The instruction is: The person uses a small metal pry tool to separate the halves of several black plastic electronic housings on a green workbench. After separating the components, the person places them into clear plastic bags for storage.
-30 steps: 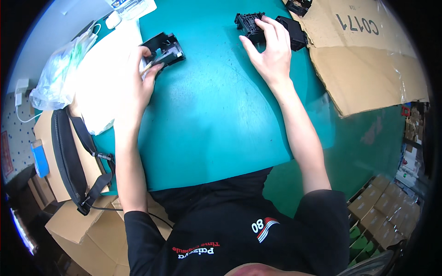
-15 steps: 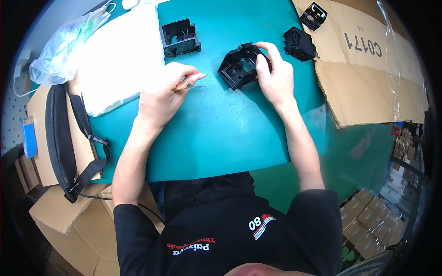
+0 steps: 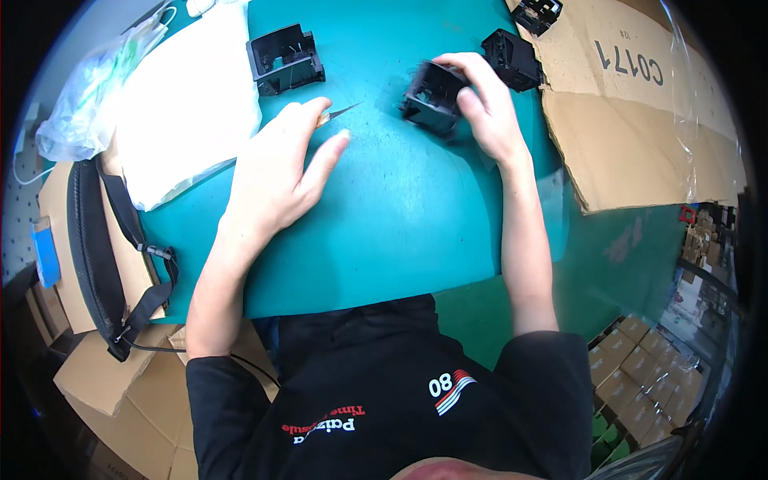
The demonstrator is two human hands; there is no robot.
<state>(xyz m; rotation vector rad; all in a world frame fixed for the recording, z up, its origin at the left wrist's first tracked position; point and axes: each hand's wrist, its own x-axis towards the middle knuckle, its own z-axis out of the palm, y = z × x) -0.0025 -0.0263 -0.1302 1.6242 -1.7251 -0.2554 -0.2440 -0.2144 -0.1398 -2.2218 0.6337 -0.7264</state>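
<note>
My left hand (image 3: 276, 164) is spread above the green mat, thumb stretched away from the index finger. A small craft knife (image 3: 336, 115) with a pointed blade and an orange-brown handle lies by its fingertips; most of the handle is hidden under the hand. My right hand (image 3: 492, 108) grips a black plastic box-shaped housing (image 3: 433, 98) by its right side, slightly blurred. A similar black housing (image 3: 286, 62) stands on the mat beyond my left hand, its open side showing. Another black housing (image 3: 512, 60) sits just beyond my right hand.
A further black part (image 3: 536, 14) rests by the flattened cardboard (image 3: 616, 144) at the right. White sheeting (image 3: 184, 112) covers the mat's left, beside a clear plastic bag (image 3: 88, 112). A black strap (image 3: 96, 256) lies at the left edge on cardboard. Stacked cartons (image 3: 640, 360) stand lower right.
My left thumb has opened away from the knife, which was pinched before. My right hand has carried the housing a little right and turned it.
</note>
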